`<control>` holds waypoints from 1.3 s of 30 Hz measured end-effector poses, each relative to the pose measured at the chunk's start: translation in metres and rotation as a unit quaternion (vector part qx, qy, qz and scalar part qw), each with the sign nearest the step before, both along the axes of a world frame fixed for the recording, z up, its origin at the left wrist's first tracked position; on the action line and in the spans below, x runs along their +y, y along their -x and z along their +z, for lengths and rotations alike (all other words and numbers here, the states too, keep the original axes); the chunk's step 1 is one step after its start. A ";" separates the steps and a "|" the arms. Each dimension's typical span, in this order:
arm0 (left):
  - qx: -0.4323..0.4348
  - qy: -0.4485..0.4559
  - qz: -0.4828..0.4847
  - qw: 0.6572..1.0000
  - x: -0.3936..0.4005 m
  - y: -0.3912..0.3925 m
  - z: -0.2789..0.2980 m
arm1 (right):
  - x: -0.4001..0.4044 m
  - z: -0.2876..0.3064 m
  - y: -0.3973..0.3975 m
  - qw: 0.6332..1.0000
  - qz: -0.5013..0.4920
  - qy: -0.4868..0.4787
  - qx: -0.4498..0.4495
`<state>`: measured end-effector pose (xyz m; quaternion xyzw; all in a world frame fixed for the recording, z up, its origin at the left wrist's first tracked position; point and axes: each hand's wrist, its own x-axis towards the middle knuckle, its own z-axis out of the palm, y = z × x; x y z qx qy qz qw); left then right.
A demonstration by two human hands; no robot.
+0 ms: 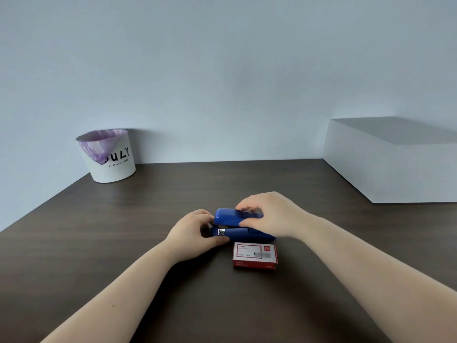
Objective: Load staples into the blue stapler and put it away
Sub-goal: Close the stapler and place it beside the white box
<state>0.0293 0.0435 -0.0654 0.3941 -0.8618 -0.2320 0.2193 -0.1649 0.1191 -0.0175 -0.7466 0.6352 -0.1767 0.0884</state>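
The blue stapler (230,220) lies on the dark wooden desk (123,231) in the middle of the view, its front end pointing left. My left hand (195,231) grips that front end, thumb near the base. My right hand (269,216) is closed over the stapler's top cover, which is tilted up a little from the base. Just in front of the stapler lies a small red and white staple box (254,255), closed and flat, touched by neither hand.
A white bin (111,160) with a purple liner stands at the desk's back left against the wall. A large white box (385,159) sits at the back right.
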 end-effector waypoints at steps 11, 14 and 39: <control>0.065 -0.130 0.119 0.982 -0.049 -0.002 0.014 | -0.014 -0.019 0.042 0.993 -0.111 0.017 0.032; 0.021 -0.047 0.149 0.987 -0.059 0.032 0.010 | -0.026 -0.024 0.059 0.984 -0.175 0.041 0.024; 0.004 0.037 -0.017 0.999 -0.160 0.241 -0.010 | -0.132 -0.043 0.254 0.864 -0.464 0.136 0.141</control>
